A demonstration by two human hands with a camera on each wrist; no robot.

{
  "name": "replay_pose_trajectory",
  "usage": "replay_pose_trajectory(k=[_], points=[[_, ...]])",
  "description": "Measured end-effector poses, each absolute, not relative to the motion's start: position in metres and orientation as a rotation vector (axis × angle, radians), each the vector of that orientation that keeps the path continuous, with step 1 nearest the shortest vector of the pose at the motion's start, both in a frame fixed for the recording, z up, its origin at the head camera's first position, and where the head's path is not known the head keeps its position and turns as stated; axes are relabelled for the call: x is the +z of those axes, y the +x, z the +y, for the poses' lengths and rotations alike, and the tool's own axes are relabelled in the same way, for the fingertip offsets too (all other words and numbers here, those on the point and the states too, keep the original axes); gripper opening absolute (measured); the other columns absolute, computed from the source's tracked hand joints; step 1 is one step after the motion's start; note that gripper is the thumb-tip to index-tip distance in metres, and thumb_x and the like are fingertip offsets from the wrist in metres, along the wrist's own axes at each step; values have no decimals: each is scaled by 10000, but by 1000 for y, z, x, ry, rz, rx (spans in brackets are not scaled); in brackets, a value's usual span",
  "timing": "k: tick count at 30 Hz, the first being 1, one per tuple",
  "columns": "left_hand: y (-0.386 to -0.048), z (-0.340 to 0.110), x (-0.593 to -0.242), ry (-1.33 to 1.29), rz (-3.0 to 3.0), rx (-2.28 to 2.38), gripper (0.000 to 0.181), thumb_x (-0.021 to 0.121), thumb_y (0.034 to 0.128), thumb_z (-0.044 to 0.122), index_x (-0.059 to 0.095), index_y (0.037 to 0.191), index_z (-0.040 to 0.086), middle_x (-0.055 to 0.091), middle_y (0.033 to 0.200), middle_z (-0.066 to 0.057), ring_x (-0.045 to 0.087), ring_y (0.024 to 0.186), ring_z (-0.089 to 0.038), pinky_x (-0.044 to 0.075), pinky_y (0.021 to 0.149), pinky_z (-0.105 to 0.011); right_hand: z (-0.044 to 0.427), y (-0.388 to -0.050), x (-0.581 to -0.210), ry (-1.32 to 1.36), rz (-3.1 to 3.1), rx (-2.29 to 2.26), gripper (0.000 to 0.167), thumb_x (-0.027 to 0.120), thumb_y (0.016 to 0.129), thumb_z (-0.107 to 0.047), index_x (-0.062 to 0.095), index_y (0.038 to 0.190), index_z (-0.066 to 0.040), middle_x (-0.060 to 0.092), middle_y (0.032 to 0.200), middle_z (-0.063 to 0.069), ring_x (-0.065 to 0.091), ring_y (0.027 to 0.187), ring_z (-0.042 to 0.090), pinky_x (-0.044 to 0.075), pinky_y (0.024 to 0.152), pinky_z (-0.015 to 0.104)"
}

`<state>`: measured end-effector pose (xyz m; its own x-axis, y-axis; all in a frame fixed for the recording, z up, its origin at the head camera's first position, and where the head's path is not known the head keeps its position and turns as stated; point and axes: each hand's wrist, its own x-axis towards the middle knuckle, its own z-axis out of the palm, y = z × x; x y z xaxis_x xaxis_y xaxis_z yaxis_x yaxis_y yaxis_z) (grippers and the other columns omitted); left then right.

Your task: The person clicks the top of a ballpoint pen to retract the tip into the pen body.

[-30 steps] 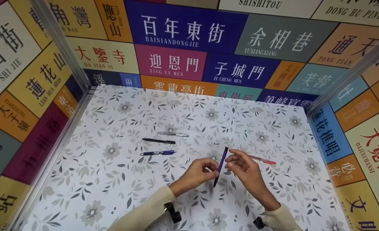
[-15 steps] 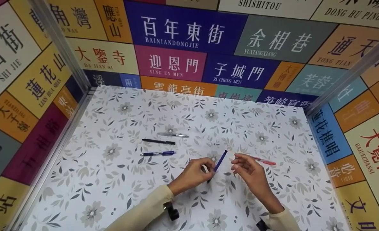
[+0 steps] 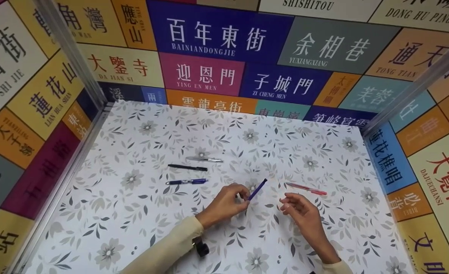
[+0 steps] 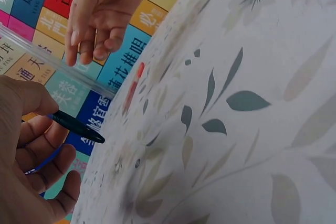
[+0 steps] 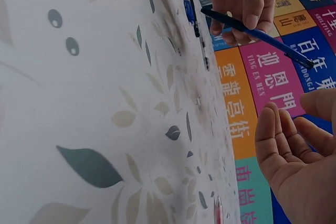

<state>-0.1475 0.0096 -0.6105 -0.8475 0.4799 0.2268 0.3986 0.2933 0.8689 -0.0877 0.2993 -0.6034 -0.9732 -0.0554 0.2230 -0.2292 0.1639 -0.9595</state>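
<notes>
My left hand [image 3: 226, 201] pinches a blue pen [image 3: 257, 189] between thumb and fingers, held slantwise above the table. Its black lower part [image 4: 79, 127] sticks out past the thumb in the left wrist view. From the right wrist view, the pen's blue barrel [image 5: 275, 41] points away from the thumb. To the right, my right hand [image 3: 304, 211] hovers apart from the pen with its fingers loosely bent and nothing in them. Just beyond that hand lies a red pen [image 3: 307, 188] with a clear barrel.
Left of the hands, a clear pen [image 3: 204, 160], a black pen [image 3: 188, 167] and a second blue pen [image 3: 186, 182] lie roughly side by side. The flower-patterned tabletop [image 3: 140, 220] is bordered by colourful sign-covered panels [image 3: 216, 34] at the back and both sides.
My right hand has drawn back from the pen's upper end, toward the right and nearer the body. The left hand has shifted slightly left, and the held pen leans more to the right.
</notes>
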Motion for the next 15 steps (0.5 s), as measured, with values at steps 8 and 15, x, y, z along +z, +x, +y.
replay_pose_trajectory(k=[8, 15], points=[[-155, 5, -616, 870, 2557, 1512, 103, 788, 923, 45, 776, 1021, 74, 757, 980, -61, 687, 949, -229, 557, 852, -293, 312, -82, -604, 136, -2336, 1900, 322, 684, 1033, 100, 659, 1353, 130, 712, 1144, 312, 766, 933, 188, 637, 805, 287], [-161, 3, -620, 923, 2667, 1394, 113, 808, 928, 74, 777, 1036, 78, 757, 977, -45, 647, 944, -169, 557, 863, -312, 320, -80, -609, 119, -2301, 1905, 322, 682, 1024, 120, 653, 1343, 160, 706, 1126, 341, 774, 923, 201, 638, 796, 285]])
